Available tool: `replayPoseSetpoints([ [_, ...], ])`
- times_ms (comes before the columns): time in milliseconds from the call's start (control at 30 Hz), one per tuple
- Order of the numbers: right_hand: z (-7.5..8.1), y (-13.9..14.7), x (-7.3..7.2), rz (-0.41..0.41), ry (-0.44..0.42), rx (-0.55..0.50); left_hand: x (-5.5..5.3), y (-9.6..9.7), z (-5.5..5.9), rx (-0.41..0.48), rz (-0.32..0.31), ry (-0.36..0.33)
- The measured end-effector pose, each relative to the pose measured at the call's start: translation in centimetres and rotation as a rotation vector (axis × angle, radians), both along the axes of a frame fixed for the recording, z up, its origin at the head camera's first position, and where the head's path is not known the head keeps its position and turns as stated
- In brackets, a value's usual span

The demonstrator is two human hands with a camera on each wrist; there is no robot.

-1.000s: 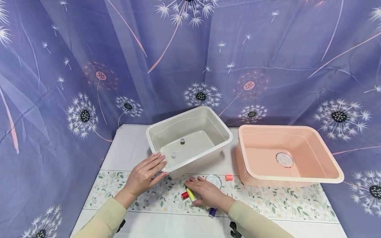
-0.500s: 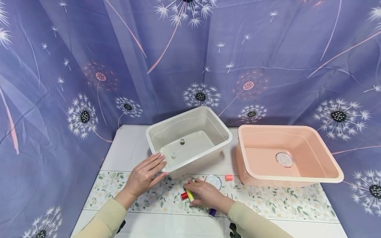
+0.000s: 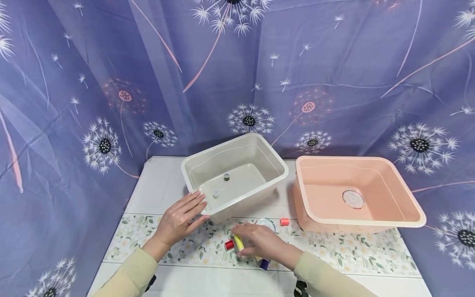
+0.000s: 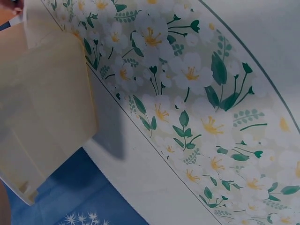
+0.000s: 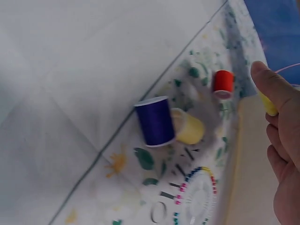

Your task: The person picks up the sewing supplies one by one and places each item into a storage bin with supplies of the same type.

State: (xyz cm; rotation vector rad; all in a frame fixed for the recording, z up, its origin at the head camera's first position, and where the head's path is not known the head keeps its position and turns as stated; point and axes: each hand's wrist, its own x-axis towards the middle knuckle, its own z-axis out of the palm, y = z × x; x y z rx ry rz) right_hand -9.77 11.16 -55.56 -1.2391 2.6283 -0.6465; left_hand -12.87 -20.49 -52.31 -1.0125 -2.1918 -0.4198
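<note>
My right hand (image 3: 261, 243) pinches the yellow spool (image 3: 238, 242) between thumb and fingers, over the bench (image 3: 200, 280). The red spool (image 3: 229, 245) lies just beside it; the purple spool (image 5: 155, 122) and pale yellow spool (image 5: 191, 129) are nearer my wrist. My left hand (image 3: 182, 215) rests, fingers extended, on the grey basin (image 3: 248, 202) at its near-left corner. The peach basin (image 3: 345, 173), containing a pin disc (image 3: 353, 199), stands to the right.
</note>
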Motion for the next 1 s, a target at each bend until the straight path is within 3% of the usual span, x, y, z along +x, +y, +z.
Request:
replayPoseSetpoints([
  [267,2.5,0.9,0.3,0.014,0.052,-0.025,0.0,0.1,-0.1,0.018,-0.006,0.013],
  [500,4.0,1.8,0.1,0.044,0.155,-0.080,0.0,0.1,0.0,0.022,-0.014,0.011],
  [1000,7.3,3.3,-0.2,0.035,0.247,-0.142,-0.1,0.0,-0.2,0.015,-0.013,0.010],
])
